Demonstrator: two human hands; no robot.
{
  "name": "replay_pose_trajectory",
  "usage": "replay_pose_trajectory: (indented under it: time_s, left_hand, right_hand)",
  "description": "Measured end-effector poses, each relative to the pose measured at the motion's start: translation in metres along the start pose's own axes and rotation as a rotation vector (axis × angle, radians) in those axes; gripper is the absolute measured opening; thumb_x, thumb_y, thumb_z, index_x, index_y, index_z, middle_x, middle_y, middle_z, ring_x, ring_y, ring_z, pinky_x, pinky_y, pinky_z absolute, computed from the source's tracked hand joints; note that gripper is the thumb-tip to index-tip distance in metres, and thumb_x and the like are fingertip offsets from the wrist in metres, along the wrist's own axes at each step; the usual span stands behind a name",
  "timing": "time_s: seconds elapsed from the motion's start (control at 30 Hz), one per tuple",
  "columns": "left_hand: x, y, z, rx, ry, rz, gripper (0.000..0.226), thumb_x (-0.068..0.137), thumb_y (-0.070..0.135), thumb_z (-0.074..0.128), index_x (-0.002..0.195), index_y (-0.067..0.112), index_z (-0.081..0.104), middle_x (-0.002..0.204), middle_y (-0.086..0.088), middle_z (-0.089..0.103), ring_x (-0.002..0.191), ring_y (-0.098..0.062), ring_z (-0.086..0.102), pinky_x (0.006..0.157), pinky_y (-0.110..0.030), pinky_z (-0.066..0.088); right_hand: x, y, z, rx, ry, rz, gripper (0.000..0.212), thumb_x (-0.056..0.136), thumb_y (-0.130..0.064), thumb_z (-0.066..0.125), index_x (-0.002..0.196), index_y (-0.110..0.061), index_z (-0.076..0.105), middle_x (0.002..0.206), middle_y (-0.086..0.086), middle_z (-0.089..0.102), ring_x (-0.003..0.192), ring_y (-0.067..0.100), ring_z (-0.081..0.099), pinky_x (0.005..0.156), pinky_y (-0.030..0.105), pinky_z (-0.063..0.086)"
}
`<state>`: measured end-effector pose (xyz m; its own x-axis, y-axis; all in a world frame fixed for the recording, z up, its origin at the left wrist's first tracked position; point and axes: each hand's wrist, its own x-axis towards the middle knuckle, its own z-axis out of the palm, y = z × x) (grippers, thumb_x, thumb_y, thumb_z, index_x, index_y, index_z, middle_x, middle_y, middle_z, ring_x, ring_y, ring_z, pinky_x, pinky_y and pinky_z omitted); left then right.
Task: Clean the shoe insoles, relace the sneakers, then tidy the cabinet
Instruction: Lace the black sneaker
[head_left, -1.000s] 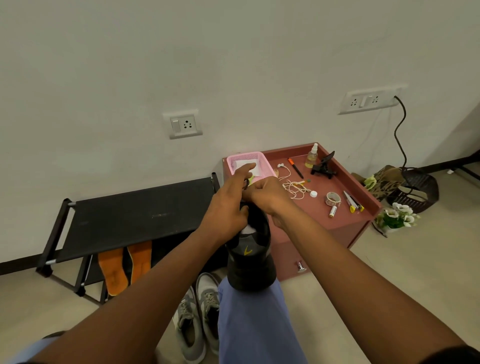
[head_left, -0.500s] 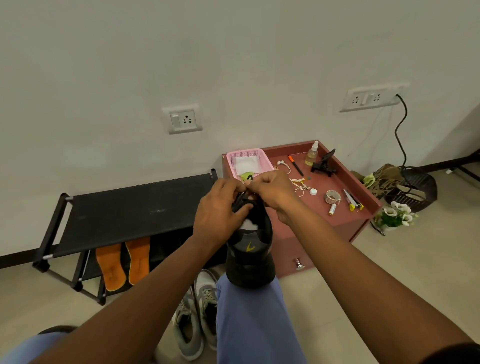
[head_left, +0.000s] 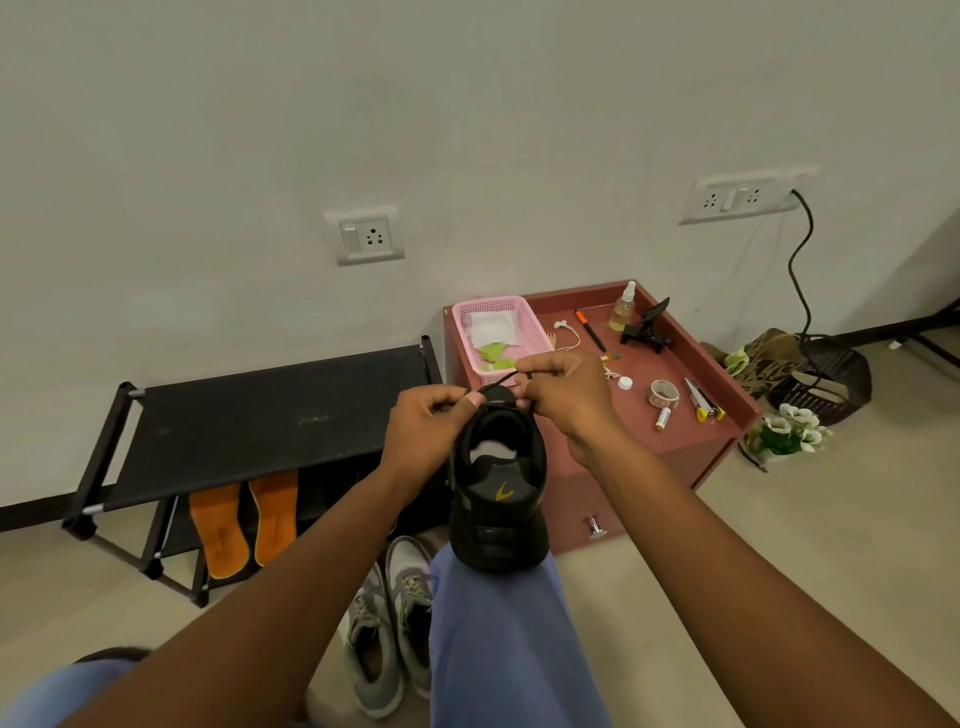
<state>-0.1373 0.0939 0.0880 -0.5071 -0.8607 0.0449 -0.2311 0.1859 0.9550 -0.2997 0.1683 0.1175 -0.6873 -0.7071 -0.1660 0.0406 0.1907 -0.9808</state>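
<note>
A black low-top sneaker with a small yellow logo on its heel (head_left: 498, 493) is standing heel-toward-the-camera on the person's blue-trousered knee (head_left: 498, 623), balanced rather than braced. Over its collar a thin black shoelace (head_left: 501, 381) is stretching between the two hands: the left hand (head_left: 431, 431) is pinching one end between thumb and curled fingers, and the right hand (head_left: 561, 395) is pinching the other just past the tongue, so each grip is clamped on the lace.

The shoe looks like the weak point. Nothing but the knee and the lace tension is steadying it, so a hard tug to one side could be tipping it off toward the pair of grey lace-up sneakers (head_left: 389, 629) lying on the floor below. An uneven pull could also be dragging one lace end back through its eyelet, which I cannot see from here. A pinch this fine is likely to slip if the lace is smooth.

Just beyond the hands, the reddish-brown low cabinet (head_left: 701, 447) is carrying a pink plastic mesh basket (head_left: 524, 317), a clear spray bottle (head_left: 622, 309), a tape roll (head_left: 663, 393) and pens; a wide elbow swing might be knocking these about. To the left, two orange insoles (head_left: 244, 519) are leaning under the black fabric shoe rack (head_left: 249, 421), well apart from the work.
</note>
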Motion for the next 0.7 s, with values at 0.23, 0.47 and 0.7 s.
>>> replay_pose_trajectory:
  time_s: [0.23, 0.47, 0.7]
  left_hand:
    - [-0.001, -0.001, -0.005, 0.013, 0.15, -0.03, 0.015, 0.097, 0.026, 0.07, 0.087, 0.021, 0.08, 0.073, 0.002, 0.077, 0.069, -0.013, 0.075, 0.074, -0.04, 0.066]
    - [-0.002, -0.007, -0.01, 0.173, 0.208, -0.017, 0.02, 0.097, 0.028, 0.07, 0.078, 0.026, 0.077, 0.066, 0.009, 0.073, 0.064, -0.007, 0.072, 0.075, -0.041, 0.065]
    - [-0.003, -0.011, -0.017, 0.23, 0.23, -0.069, 0.025, 0.097, 0.028, 0.07, 0.072, 0.023, 0.073, 0.064, 0.004, 0.072, 0.065, -0.012, 0.072, 0.074, -0.042, 0.064]
  right_hand:
    - [-0.008, 0.006, -0.012, 0.076, 0.053, -0.011, 0.032, 0.085, 0.023, 0.055, 0.092, 0.0, 0.074, 0.077, 0.015, 0.072, 0.064, 0.017, 0.065, 0.064, 0.028, 0.058]
    - [-0.014, 0.003, -0.018, 0.118, 0.05, -0.012, 0.024, 0.087, 0.021, 0.06, 0.099, 0.005, 0.073, 0.079, 0.017, 0.072, 0.062, 0.016, 0.067, 0.067, 0.03, 0.062]
    - [-0.014, 0.007, -0.026, 0.126, 0.076, 0.004, 0.024, 0.088, 0.02, 0.059, 0.096, 0.003, 0.074, 0.08, 0.019, 0.072, 0.066, 0.021, 0.067, 0.066, 0.028, 0.062]
